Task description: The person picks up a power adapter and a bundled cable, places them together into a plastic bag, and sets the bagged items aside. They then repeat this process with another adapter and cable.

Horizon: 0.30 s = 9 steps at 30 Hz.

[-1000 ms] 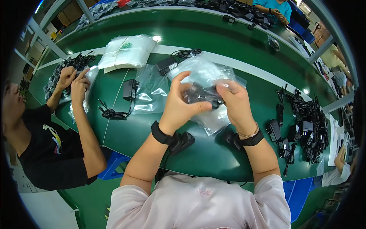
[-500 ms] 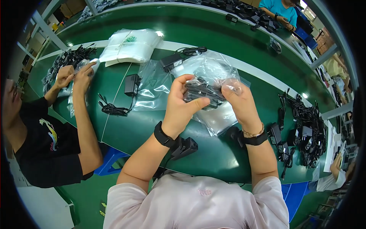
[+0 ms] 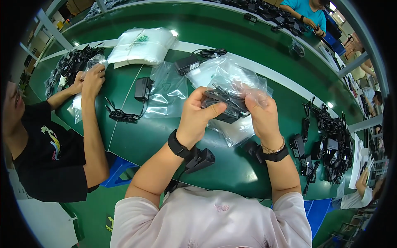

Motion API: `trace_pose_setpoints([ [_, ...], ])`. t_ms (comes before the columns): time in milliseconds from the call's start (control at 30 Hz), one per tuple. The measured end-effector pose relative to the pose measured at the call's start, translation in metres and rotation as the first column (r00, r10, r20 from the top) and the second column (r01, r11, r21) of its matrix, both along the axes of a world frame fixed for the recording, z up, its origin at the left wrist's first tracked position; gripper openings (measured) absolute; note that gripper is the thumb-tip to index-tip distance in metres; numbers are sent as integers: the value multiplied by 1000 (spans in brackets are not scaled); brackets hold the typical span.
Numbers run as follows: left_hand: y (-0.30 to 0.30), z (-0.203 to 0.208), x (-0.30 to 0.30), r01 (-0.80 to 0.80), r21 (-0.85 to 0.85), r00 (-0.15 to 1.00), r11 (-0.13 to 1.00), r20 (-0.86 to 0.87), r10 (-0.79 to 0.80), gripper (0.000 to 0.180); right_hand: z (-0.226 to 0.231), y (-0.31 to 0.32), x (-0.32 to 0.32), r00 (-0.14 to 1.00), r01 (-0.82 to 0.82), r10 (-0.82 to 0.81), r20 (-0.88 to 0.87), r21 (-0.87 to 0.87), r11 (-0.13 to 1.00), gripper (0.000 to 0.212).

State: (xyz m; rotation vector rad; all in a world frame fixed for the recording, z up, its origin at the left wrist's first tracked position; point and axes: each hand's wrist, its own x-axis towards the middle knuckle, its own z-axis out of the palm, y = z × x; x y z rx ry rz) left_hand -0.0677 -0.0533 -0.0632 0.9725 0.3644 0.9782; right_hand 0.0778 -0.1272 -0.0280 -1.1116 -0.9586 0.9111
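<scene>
Between my two hands is a clear plastic bag [image 3: 252, 89] with a black power adapter [image 3: 226, 108] and its coiled cable inside. My left hand [image 3: 199, 110] grips the bagged adapter from the left, thumb across its front. On the right, my right hand [image 3: 261, 111] pinches the bag's plastic between thumb and fingers. Below the hands lie more flat clear bags [image 3: 235, 131]. Just beyond my left hand, another black adapter [image 3: 188, 65] with a coiled cord rests on the bags' edge.
Left of my hands stand a black adapter [image 3: 143, 89] and its bundled cable [image 3: 124, 116]. A stack of clear bags [image 3: 142, 46] lies beyond. Piled adapters and cables [image 3: 331, 144] are at the right. Near me sits a black device [image 3: 200, 160]. A co-worker [image 3: 53, 144] handles a bag at the left.
The bagged adapter has turned in my hands, so its dark body now shows lower down. My right hand has shifted slightly right. The co-worker's hands at the left have moved closer together.
</scene>
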Motion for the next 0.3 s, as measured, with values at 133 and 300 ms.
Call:
trace_pose_setpoints([
  [133,-8,-8,7,37,-115,998,993,44,-32,28,-17,-3,1,997,72,-70,-33,39,997,10],
  [300,-18,-7,11,60,-131,997,990,58,-53,33,-19,-13,4,791,154,-261,553,232,960,13],
])
